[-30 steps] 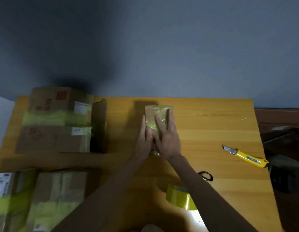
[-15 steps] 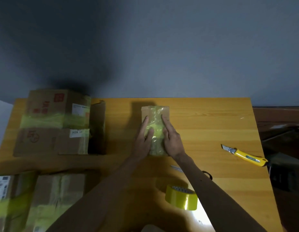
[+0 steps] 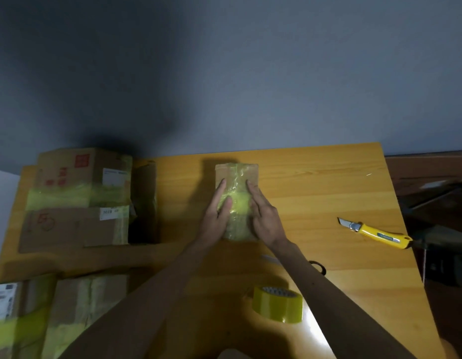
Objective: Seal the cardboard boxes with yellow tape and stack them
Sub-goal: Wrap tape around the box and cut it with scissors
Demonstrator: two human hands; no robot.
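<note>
A small flat cardboard box [image 3: 237,174] lies in the middle of the wooden table [image 3: 315,193], with a strip of yellow tape along its top. My left hand [image 3: 216,213] presses flat on the box's left side, fingers straight. My right hand [image 3: 264,214] presses flat on its right side, also with straight fingers. The roll of yellow tape [image 3: 277,304] stands on the table near me, under my right forearm's side.
Taped cardboard boxes are stacked at the far left [image 3: 79,195], and more taped boxes [image 3: 56,312] sit at the near left. A yellow utility knife [image 3: 375,233] with its blade out lies at the right. Scissors handles [image 3: 318,266] peek out beside my right forearm.
Both hands have slid apart on the box top, from overlapping near its middle to lying flat on either side of the tape strip.
</note>
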